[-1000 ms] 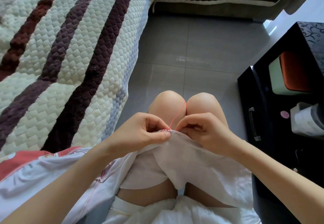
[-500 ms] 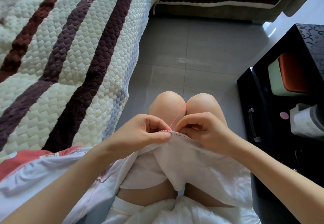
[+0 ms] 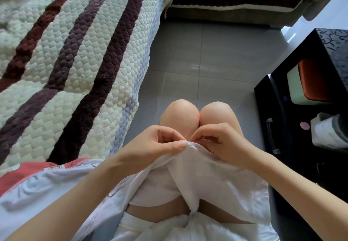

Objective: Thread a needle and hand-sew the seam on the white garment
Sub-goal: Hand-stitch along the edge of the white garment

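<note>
The white garment (image 3: 205, 176) lies draped over my lap and knees. My left hand (image 3: 150, 146) pinches its stitched upper edge between thumb and fingers. My right hand (image 3: 220, 142) sits just right of it, its curled fingertips pinched at the seam where the needle would be; the needle itself is too small to make out. A thin red thread (image 3: 194, 125) runs up from the seam, between the two hands, toward the gap between my knees.
A quilted cream sofa cover (image 3: 71, 67) with dark stripes fills the left. Grey floor tiles (image 3: 207, 61) lie ahead. A black cabinet (image 3: 293, 108) with a handle, an orange-and-white box (image 3: 310, 82) and a white roll (image 3: 327, 133) stands at the right.
Both hands stay at the seam. The right hand's fingertips have closed in slightly toward the left thumb, and the thread now hangs closer to the knee gap.
</note>
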The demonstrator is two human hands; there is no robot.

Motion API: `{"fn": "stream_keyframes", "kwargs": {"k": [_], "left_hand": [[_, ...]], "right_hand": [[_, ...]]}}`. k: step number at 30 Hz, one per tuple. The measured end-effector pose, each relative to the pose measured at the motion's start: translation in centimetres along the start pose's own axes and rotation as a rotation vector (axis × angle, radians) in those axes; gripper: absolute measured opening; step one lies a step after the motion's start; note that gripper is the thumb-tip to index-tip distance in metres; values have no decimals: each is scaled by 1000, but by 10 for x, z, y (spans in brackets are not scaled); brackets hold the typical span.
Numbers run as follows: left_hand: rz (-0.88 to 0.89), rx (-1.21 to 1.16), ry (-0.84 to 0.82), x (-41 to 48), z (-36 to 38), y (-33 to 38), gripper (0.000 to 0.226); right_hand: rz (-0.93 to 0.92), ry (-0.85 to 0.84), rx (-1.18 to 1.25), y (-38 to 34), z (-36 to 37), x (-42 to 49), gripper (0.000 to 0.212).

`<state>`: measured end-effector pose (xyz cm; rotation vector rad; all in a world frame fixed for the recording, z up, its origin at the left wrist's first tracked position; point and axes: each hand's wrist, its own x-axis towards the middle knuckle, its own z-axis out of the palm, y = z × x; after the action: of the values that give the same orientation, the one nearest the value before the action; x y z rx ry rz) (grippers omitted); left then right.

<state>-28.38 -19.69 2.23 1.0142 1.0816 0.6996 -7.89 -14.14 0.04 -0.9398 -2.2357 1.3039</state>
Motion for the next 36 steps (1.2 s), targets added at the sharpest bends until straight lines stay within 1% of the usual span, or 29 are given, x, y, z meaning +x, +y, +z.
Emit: {"fn": "stream_keyframes", "kwargs": {"k": [2,7,9,13,17,18,21,24,26,29,32,34,36], "left_hand": [[21,10,25,1,1,-2,11],[77,16,90,2,5,-5,10],[90,17,104,1,6,-4,11],[100,18,136,2,9,-5,10],[92,0,188,6,12,-7,10],[89,-12,191,6,12,-8,12],[78,-30,185,8,14,-10,24],[76,-82,208,10,15,-10,25],[71,-125,209,11,15,-11,26],[68,-181,180,12,15,-10,30],[75,-230,163,12,17,-8,25],[63,-270,158,11,18,-9,21],[52,-287,157,10,18,-9,17]], "right_hand": [[-47,35,-78,2,0,0,15],[-41,116,-9,-1,10,-4,18],[-19,148,17,0,15,-5,16],[52,192,118,-2,17,-8,13],[72,146,343,-10,15,-14,16],[53,143,343,-12,15,-15,13],[-8,193,145,-15,20,-16,3],[-31,316,-31,-16,25,-13,7],[-46,369,-119,-18,27,-13,7],[-52,392,-148,-21,31,-15,5],[-31,429,-81,-23,35,-17,4],[3,452,-57,-23,34,-15,8],[-27,471,-170,-23,32,-15,7]]}}
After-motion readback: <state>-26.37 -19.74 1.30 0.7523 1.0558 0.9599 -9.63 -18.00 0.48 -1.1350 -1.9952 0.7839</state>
